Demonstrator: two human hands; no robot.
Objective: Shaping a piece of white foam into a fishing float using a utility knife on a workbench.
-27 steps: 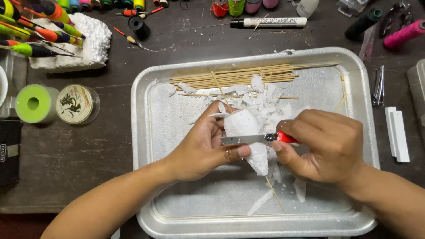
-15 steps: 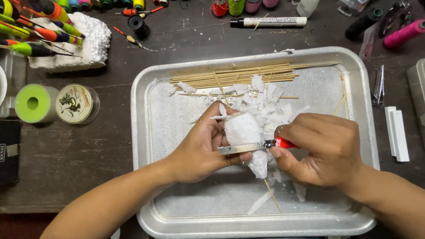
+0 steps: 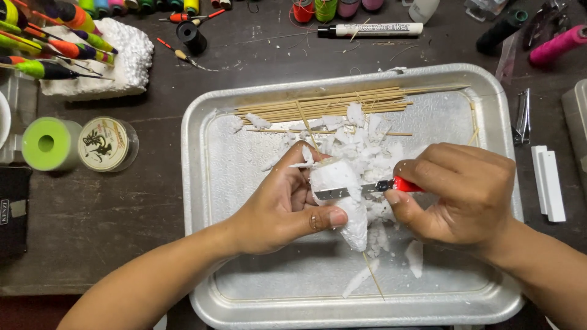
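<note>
Near edge of the metal tray [image 3: 202, 293]: bare metal, then a few loose foam slivers [image 3: 359, 278] and the thin stick end [image 3: 374, 276] poking out of the foam piece toward the near edge.

Mid tray: left hand [image 3: 278, 205] has its fingers wrapped round a white foam piece [image 3: 342, 198], thumb pressed on its near-left side, rest of the fingers behind it. The foam piece is held over the tray's middle, not lying on it. Its long axis runs far-to-near w/ a slight lean to the right; the fat end points to the far edge, the tapered end w/ the stick points near-right.

Right hand [image 3: 461, 192] is clamped on a red-handled cutter [image 3: 373, 188], fingers closed round the handle. The blade lies roughly crosswise on the foam, tip toward the left hand's fingers.

Risks, as I judge them:
- Blade tip sits close to the left fingers and thumb; a slip or sudden give in the soft foam could nick them.
- Pushing too deep could gouge the shape or hit the stick inside & snap it.
- Squeezing too hard w/ the left hand could dent or crumble the foam.

Further back: pile of white foam chips [image 3: 367, 143] just behind the hands, then a row of bamboo skewers [image 3: 324, 107] along the tray's far edge. Beyond the tray, a marker pen [image 3: 370, 29] on the dark table [image 3: 122, 208].
</note>
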